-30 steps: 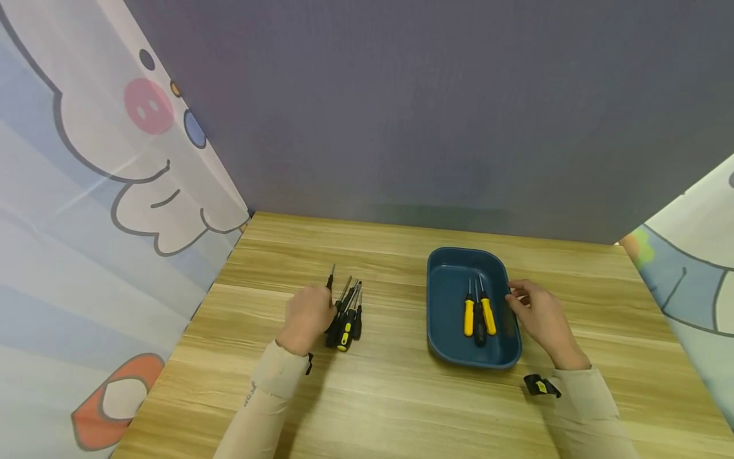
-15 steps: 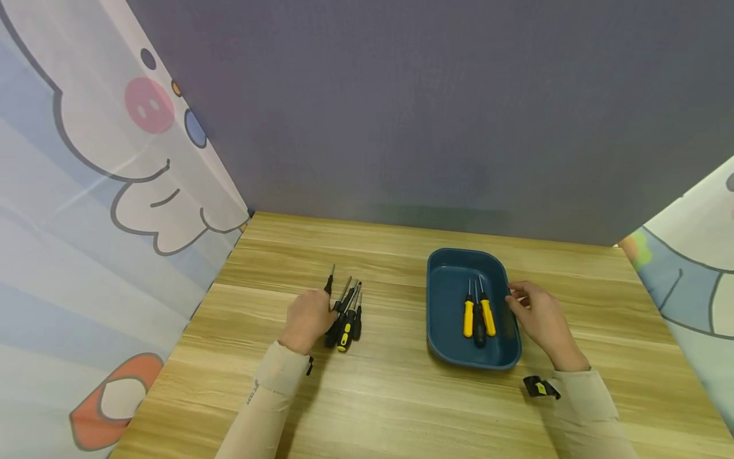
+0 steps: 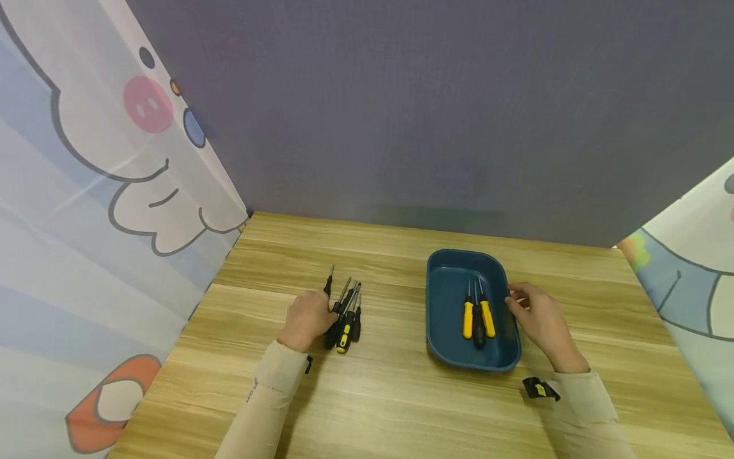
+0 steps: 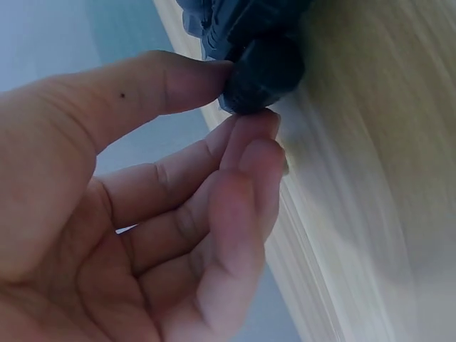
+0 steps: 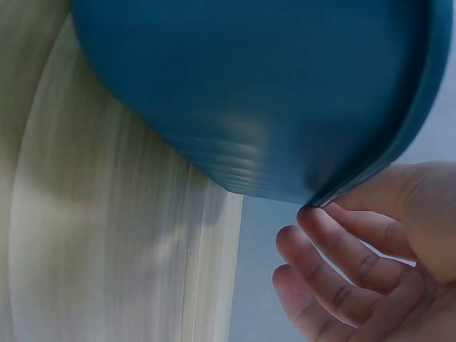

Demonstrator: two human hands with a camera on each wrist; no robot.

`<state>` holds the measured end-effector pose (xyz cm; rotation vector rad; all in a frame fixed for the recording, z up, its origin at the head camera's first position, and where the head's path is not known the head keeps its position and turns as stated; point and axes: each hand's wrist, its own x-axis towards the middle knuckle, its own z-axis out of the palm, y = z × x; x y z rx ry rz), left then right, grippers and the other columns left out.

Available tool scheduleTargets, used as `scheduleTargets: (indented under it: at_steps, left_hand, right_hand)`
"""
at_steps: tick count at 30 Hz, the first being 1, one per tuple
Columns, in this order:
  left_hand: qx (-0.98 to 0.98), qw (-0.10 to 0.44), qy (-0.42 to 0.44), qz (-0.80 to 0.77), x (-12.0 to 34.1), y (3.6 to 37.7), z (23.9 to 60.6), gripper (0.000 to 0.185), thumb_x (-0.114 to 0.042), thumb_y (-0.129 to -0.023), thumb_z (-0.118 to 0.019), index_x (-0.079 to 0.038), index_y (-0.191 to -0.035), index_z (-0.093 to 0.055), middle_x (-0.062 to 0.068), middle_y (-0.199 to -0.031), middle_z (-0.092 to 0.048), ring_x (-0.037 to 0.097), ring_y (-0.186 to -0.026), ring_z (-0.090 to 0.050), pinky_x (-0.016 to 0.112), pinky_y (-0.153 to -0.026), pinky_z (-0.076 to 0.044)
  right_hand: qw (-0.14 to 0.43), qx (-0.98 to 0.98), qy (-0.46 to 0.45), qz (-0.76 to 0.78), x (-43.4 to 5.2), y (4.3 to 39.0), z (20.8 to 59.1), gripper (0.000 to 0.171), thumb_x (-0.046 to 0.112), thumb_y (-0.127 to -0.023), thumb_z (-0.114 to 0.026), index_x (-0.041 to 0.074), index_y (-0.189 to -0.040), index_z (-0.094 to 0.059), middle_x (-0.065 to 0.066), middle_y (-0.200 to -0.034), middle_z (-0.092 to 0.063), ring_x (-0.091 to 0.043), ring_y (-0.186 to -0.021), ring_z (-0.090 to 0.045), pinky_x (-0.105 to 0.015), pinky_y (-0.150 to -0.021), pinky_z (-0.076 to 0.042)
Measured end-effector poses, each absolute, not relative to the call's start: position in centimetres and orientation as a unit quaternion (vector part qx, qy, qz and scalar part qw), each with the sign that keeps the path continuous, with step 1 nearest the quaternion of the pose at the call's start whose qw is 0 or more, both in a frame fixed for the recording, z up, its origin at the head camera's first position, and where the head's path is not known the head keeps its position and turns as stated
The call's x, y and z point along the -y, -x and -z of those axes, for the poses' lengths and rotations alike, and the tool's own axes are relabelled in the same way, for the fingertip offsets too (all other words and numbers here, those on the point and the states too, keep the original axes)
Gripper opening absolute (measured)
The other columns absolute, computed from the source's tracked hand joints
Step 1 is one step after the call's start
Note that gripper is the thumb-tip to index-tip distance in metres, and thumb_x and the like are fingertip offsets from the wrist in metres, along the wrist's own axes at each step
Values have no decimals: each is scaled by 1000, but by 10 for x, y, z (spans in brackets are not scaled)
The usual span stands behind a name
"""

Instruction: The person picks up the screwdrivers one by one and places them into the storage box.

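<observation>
The left hand pinches a black-handled screwdriver; the right hand pinches the blue tray near three o'clock.

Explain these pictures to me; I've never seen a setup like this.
No robot here, just a person working bare-handed. The wide view comes from a camera worn on the head, looking forward and down; each close view comes from a camera on one wrist. On the wood-grain table sits a dark blue tray with two yellow-handled screwdrivers and a black-handled screwdriver in it. To its left lies a cluster of mostly black screwdrivers. The left hand pinches a black handle there; the right hand pinches the tray's rim.
</observation>
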<state>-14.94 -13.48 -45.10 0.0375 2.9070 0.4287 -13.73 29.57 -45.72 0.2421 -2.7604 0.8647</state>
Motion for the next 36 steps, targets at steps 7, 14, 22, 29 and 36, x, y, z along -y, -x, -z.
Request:
scheduleTargets:
  at_steps: [7,14,22,29,36]
  left_hand:
    - [-985,86,-24,-150,138,149,451,38,-24,-84,-81,-8,-62,-56,4,-58,-53,17,-50,-50,31,-45,-43]
    - [-979,81,-35,-183,137,149,449,40,-16,-84,-79,-9,-58,-51,1,-52,-47,12,-45,-43,25,-43,-38]
    - [-968,74,-62,-232,134,149,439,55,-9,-85,-75,-16,-49,-36,-8,-44,-26,6,-40,-24,20,-38,-24]
    - [-965,73,-77,-239,123,154,429,54,-9,-84,-74,-18,-47,-35,-11,-43,-25,4,-39,-23,20,-37,-23]
    - [-961,80,-103,-242,105,161,414,57,-12,-87,-75,-18,-46,-35,-10,-43,-23,5,-38,-22,21,-39,-26]
  right_hand:
    - [115,945,-81,-294,-295,136,456,27,3,-95,-65,-10,-119,-62,-24,-99,-67,-40,-83,-66,-54,-68,-54]
    - [113,946,-78,-295,-295,136,456,27,3,-95,-65,-9,-119,-62,-24,-99,-67,-41,-83,-66,-54,-68,-54]
    - [113,946,-77,-294,-295,136,456,27,3,-95,-66,-10,-119,-62,-24,-99,-67,-41,-84,-66,-54,-68,-54]
    - [115,946,-76,-294,-295,135,457,27,4,-95,-66,-9,-119,-62,-24,-99,-67,-40,-83,-66,-54,-68,-54]
    - [114,946,-79,-292,-296,136,457,27,3,-95,-65,-10,-119,-62,-25,-99,-67,-41,-84,-66,-54,-69,-54]
